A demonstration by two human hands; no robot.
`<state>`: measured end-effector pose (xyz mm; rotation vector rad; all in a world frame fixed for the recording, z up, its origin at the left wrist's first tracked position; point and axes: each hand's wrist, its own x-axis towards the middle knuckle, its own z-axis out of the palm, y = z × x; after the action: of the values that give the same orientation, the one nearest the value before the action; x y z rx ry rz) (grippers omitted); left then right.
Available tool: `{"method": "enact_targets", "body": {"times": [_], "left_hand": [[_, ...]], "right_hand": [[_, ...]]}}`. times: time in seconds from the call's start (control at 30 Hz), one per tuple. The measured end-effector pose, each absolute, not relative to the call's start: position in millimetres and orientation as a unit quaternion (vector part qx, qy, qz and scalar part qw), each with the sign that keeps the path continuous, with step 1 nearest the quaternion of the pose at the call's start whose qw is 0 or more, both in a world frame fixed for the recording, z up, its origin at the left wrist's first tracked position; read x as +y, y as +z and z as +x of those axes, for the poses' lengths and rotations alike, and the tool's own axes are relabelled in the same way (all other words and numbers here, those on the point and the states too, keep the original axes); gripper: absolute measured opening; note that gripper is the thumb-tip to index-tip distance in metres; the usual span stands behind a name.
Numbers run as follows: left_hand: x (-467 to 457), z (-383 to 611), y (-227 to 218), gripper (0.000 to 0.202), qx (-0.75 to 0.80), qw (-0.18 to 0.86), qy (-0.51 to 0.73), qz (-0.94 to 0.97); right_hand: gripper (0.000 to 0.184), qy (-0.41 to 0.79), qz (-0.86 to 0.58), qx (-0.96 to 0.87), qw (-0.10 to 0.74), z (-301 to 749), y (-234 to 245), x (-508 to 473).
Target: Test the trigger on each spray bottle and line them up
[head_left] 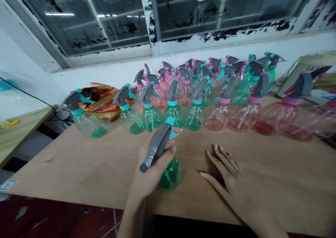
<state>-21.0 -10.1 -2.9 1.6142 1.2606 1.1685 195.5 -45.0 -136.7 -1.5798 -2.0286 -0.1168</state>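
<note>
My left hand [154, 164] is wrapped round the neck of a green spray bottle [171, 175] near the front of the table. This bottle has a grey trigger head with a teal nozzle and trigger, and green liquid shows inside it. To its right, my right hand [231, 178] lies on the wooden table [105, 171] with its fingers spread, holding nothing. Just behind the hands runs a row of spray bottles, among them a green one [194, 115] with a teal collar and a pink one [217, 115] with a pink collar. Both hold some coloured liquid.
More pink and green spray bottles [186, 91] crowd together behind the front row. A red and yellow bag [110, 101] lies at the back left, near a lone green bottle [91, 124]. A pale container [301, 70] stands at the back right, below the window [183, 14].
</note>
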Motion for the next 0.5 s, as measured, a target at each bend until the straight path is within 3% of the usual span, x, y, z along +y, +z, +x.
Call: {"method": "enact_targets", "body": {"times": [0.37,0.5], "left_hand": [[-3.8,-21.1,-4.9,0.017,0.484,0.35,0.459,0.657],[-6.4,-21.7,-0.9,0.021,0.479,0.352,0.449,0.667]], "right_hand": [[0.07,-0.089,-0.588,-0.763,0.254,194.1,-134.4,-43.8],[0.071,-0.098,-0.584,-0.765,0.252,192.0,-132.6,-41.8]]}}
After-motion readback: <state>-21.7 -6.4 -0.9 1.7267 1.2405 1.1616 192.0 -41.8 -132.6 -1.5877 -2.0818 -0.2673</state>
